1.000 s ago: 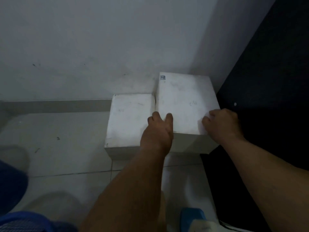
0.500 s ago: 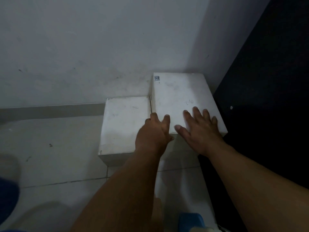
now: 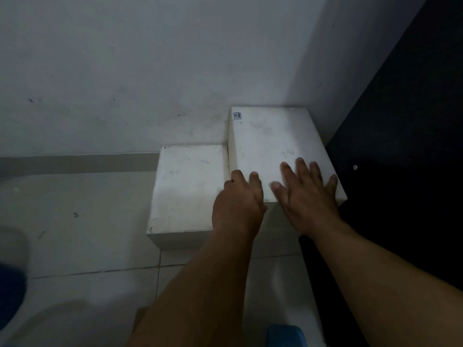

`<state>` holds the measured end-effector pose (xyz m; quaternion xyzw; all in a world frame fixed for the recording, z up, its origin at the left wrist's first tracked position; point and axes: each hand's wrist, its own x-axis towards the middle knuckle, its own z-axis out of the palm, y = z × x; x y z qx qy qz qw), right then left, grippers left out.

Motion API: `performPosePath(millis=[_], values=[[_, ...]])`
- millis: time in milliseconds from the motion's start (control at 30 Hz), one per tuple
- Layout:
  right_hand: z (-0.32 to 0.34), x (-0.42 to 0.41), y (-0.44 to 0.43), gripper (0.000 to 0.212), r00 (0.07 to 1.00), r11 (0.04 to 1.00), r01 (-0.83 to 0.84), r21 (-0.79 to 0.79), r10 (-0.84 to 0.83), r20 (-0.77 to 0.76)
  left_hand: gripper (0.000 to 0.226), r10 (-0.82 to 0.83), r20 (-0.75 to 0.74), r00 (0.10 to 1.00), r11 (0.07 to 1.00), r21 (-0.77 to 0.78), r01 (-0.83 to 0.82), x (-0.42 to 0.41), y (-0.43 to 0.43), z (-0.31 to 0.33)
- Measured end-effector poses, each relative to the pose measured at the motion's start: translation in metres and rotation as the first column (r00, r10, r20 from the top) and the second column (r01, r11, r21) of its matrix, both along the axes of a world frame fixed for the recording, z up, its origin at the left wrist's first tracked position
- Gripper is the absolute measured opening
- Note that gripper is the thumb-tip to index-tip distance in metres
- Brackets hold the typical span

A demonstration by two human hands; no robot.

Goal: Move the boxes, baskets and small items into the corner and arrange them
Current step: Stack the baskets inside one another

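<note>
While two white boxes, the taller box (image 3: 273, 151) and lower box (image 3: 186, 186), sat in the wall corner (image 3: 309, 103), baskets remained; the left hand (image 3: 238, 204) curled at the taller box's edge, the right hand (image 3: 307, 196) lay flat, holding nothing.

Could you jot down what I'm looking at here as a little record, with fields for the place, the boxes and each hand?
place: corner where a white wall meets a tiled floor, dark panel on the right
taller box: white, set into the corner, small label at its far left
lower box: white, beside it on the left, narrow gap between them
left hand: at the taller box's near left edge, fingers curled
right hand: flat, fingers spread, on top of the taller box
</note>
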<state>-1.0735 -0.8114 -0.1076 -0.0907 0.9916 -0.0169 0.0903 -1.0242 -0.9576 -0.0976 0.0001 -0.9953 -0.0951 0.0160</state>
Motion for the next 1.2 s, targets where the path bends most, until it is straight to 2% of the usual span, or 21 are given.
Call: performPosePath(millis=[100, 300, 400, 500, 533, 600, 700, 800, 867, 933, 1067, 1200], values=[[-0.005, 0.016, 0.001, 0.083, 0.999, 0.998, -0.009, 0.066, 0.012, -0.046, 0.064, 0.01, -0.02, 1.0, 1.0, 0.027, -0.009, 0.0, 0.002, -0.002], [-0.003, 0.001, 0.0, 0.083, 0.999, 0.999, -0.012, 0.043, 0.014, -0.041, 0.062, 0.041, 0.01, 0.999, 0.999, -0.036, -0.04, -0.014, 0.004, -0.001], [0.0, 0.001, 0.001, 0.08, 0.999, 1.0, -0.019, 0.024, 0.018, 0.041, 0.058, 0.029, 0.0, 1.0, 0.995, -0.099, -0.029, -0.015, 0.004, 0.001], [0.01, -0.005, -0.002, 0.072, 0.989, 1.0, 0.016, 0.01, -0.017, 0.146, 0.072, -0.041, 0.083, 0.996, 0.985, -0.162, 0.054, -0.018, -0.008, 0.004], [0.014, -0.004, -0.006, 0.068, 0.993, 1.0, 0.017, 0.02, -0.019, 0.12, 0.077, -0.073, 0.12, 0.99, 0.975, -0.198, 0.096, -0.016, -0.014, 0.007], [0.019, 0.005, -0.022, 0.052, 0.992, 0.999, -0.048, 0.017, 0.05, -0.118, 0.079, -0.105, 0.12, 0.987, 0.962, -0.237, 0.132, -0.008, -0.03, 0.011], [0.022, 0.025, -0.067, 0.034, 0.857, 0.949, -0.291, -0.12, 0.204, -0.473, 0.068, -0.076, -0.01, 0.997, 0.971, -0.229, 0.072, 0.012, -0.065, 0.016], [0.025, 0.049, -0.133, 0.023, 0.784, 0.864, -0.445, -0.235, 0.249, -0.568, 0.037, -0.027, -0.104, 0.994, 0.975, -0.223, 0.003, 0.041, -0.125, 0.024], [0.028, 0.07, -0.178, 0.022, 0.806, 0.819, -0.492, -0.293, 0.303, -0.508, 0.022, 0.052, -0.103, 0.993, 0.974, -0.214, -0.073, 0.07, -0.176, 0.031], [0.027, 0.095, -0.219, 0.023, 0.804, 0.756, -0.569, -0.322, 0.431, -0.409, 0.021, 0.185, -0.056, 0.981, 0.958, -0.212, -0.193, 0.108, -0.224, 0.038], [0.021, 0.15, -0.287, 0.032, 0.662, 0.583, -0.736, -0.343, 0.725, -0.188, 0.032, 0.34, 0.101, 0.935, 0.916, -0.261, -0.305, 0.191, -0.293, 0.038], [0.006, 0.197, -0.332, 0.047, 0.517, 0.504, -0.803, -0.318, 0.854, 0.049, 0.048, 0.47, 0.316, 0.824, 0.881, -0.217, -0.42, 0.271, -0.326, 0.026]])
